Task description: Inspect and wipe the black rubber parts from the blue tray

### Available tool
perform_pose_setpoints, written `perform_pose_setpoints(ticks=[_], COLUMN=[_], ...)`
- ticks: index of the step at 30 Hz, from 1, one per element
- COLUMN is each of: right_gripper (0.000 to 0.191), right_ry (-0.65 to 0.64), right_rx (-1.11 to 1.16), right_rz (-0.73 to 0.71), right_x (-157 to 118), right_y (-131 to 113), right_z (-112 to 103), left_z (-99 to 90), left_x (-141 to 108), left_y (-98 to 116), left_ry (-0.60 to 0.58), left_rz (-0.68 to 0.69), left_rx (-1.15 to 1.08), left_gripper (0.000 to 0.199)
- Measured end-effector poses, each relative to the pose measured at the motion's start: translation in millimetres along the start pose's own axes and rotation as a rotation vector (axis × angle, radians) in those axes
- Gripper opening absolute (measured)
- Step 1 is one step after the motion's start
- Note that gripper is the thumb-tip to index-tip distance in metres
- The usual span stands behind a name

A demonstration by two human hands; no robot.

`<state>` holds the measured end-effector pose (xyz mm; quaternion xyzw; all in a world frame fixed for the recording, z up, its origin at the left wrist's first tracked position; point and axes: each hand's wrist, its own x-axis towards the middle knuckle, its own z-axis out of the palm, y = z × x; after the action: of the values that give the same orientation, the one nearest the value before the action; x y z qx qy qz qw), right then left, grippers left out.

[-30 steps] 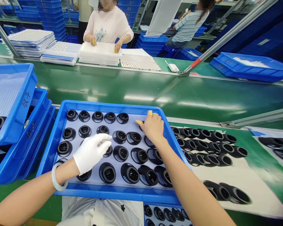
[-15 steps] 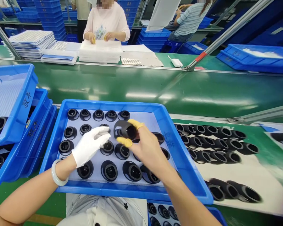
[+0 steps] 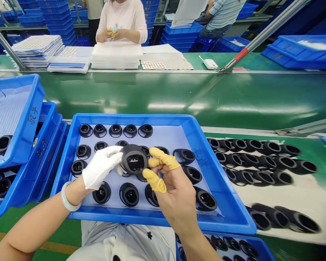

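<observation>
Over the blue tray [image 3: 163, 117] I hold up a black rounded housing [image 3: 135, 162] with a glossy dark round face turned toward me. My left hand [image 3: 101, 166], in a white glove, grips its left edge. Yellow finger cots cover fingertips of my right hand [image 3: 174, 185], which pinches the right side of the same housing. Below and around my hands, similar black housings stand in rows on the tray's pale liner, such as one at the front [image 3: 129, 194]. My hands and the held piece hide some of them.
Stacked blue trays [image 3: 47, 156] stand at the left, and another tray [image 3: 233, 250] with housings sits below. More black housings [image 3: 271, 177] lie in rows on a pale sheet at the right. Beyond a green surface [image 3: 141, 90], a co-worker [image 3: 125, 21] stands behind stacked white sheets [image 3: 116, 56].
The held housing has turned so its glossy face points toward me, and it has moved slightly left and down. My left hand, apart from it before, now grips its edge.
</observation>
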<state>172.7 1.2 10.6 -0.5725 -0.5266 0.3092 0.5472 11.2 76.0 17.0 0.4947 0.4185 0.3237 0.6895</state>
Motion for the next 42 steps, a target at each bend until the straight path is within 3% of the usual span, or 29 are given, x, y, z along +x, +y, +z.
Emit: perform_pose_setpoints(ticks=[2, 7, 11, 13, 16, 19, 23, 25, 29, 32, 36, 40, 42], right_gripper=[0.039, 0.047, 0.032, 0.022, 0.025, 0.029, 0.033, 0.03, 0.017, 0.014, 0.014, 0.021, 0.023], right_ry=[0.012, -0.19, -0.21, -0.252, -0.284, -0.273, -0.313, -0.293, -0.206, -0.217, -0.269, -0.332, -0.339], right_rx=[0.011, 0.132, 0.236, 0.264, 0.349, 0.539, 0.828, 0.957, 1.126, 1.155, 1.085, 0.947, 0.854], right_rz=[0.06, 0.259, 0.239, 0.221, 0.258, 0.387, 0.592, 0.682, 0.837, 0.898, 0.939, 0.867, 0.804], right_x=[2, 8, 7, 5, 1, -2, 2, 4, 6, 5, 4, 5, 5], right_y=[4, 12, 9, 8, 7, 4, -5, -7, 1, 11, 20, 21, 22], right_z=[-1, -6, -5, -3, 2, 8, 14, 16, 19, 24, 30, 31, 30], left_z=[2.1, 1.5, -1.6, -3.0, -6.0, -9.4, -10.1, -8.6, -6.0, -6.0, -5.8, -1.7, 1.2], left_x=[-1, -5, -5, -3, 0, 2, 4, 6, 9, 9, 6, 1, -2], left_y=[2, 0, -1, 0, -3, -9, -17, -17, -10, -6, -7, -4, 1], left_ry=[0.056, 0.159, 0.144, 0.125, 0.022, -0.14, -0.287, -0.283, -0.161, -0.108, -0.159, -0.213, -0.182], left_rz=[0.007, 0.196, 0.221, 0.166, 0.082, -0.033, -0.295, -0.415, -0.56, -0.541, -0.441, -0.293, -0.175], left_rx=[0.052, 0.298, 0.336, 0.26, 0.144, 0.004, -0.266, -0.443, -0.771, -0.816, -0.679, -0.495, -0.334], left_gripper=[0.016, 0.018, 0.021, 0.022, 0.019, 0.018, 0.03, 0.033, 0.023, 0.019, 0.025, 0.035, 0.034])
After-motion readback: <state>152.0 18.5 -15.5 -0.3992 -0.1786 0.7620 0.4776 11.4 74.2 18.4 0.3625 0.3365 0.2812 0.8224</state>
